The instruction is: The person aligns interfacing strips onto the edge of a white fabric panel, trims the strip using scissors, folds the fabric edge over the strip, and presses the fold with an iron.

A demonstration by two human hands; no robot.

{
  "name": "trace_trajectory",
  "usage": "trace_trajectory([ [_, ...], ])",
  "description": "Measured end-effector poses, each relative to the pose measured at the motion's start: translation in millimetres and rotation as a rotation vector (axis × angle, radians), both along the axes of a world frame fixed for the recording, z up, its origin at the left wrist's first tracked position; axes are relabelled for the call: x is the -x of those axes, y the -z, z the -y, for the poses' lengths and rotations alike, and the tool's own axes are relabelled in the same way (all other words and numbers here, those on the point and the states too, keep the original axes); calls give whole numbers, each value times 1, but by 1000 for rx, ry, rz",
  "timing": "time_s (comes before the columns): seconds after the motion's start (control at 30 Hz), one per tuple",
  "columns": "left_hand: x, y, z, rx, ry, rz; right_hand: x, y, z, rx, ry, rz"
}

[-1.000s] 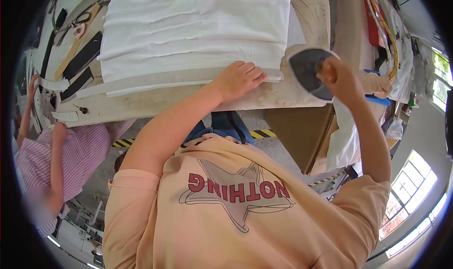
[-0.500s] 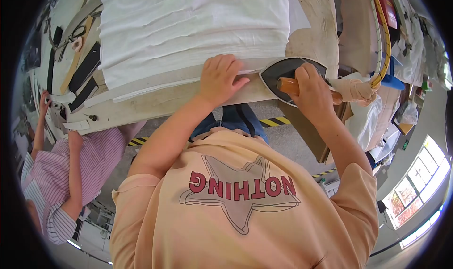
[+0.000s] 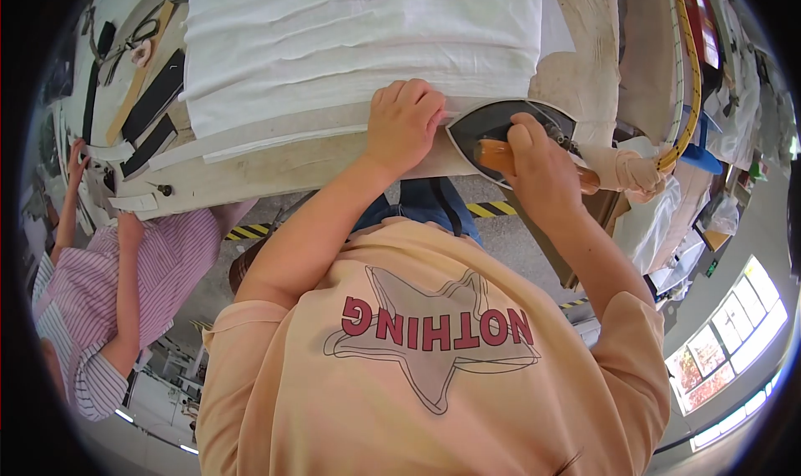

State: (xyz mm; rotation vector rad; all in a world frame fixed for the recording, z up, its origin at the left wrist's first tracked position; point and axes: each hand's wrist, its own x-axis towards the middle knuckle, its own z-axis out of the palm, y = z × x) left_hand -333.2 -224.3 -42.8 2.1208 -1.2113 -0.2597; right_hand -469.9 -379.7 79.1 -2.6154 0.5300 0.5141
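Observation:
My right hand (image 3: 546,171) is wrapped round the wooden handle of an iron (image 3: 481,119). The iron has a dark pointed plate with a pale rim and rests at the table's near edge, its tip towards my left hand (image 3: 406,125). Those left fingers are closed, thumb against forefinger, at the near edge of a large white cloth (image 3: 359,46). They appear to pinch that edge just left of the iron's tip, though the fingertips partly hide it. Along the cloth's near side runs a pale, see-through strip (image 3: 309,119).
A yellow-striped hose (image 3: 691,92) reaches the iron's wrapped rear. Black strips (image 3: 154,96), scissors (image 3: 143,32) and a wooden ruler (image 3: 138,80) lie at the left. Beyond them, a co-worker in a striped garment (image 3: 158,263) handles pale pieces. Plastic-covered piles stand at the right.
My left thumb has drawn in against the fingers, and that hand sits slightly further right in view. The iron's tip has come nearer to it. The whole view has shifted a little.

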Motion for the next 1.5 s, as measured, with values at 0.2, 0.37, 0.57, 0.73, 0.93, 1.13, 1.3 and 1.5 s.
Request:
trace_trajectory([
  [0.2,-9,-3,-24,64,23,15,-9,9,-16,17,45,-39],
  [0.37,-11,-1,-40,31,-56,93,-8,8,-5,-21,-3,57],
  [0.57,-15,-2,-40,33,-115,11,-11,5,-10,-37,-12,-34],
  [0.73,-22,2,-42,23,-84,-63,-28,9,-41,-51,-60,-21],
  [0.93,-36,-6,-74,54,-96,54,-38,8,-53,-35,-11,-38],
  [1.13,-40,3,-84,21,-92,64,-35,12,-52,-43,-12,5],
  [1.3,-43,-2,-82,-31,-117,-40,-40,6,-59,-55,-57,29],
  [1.5,-73,-31,-97,107,-266,-508,-62,9,-85,-41,-61,-36],
])
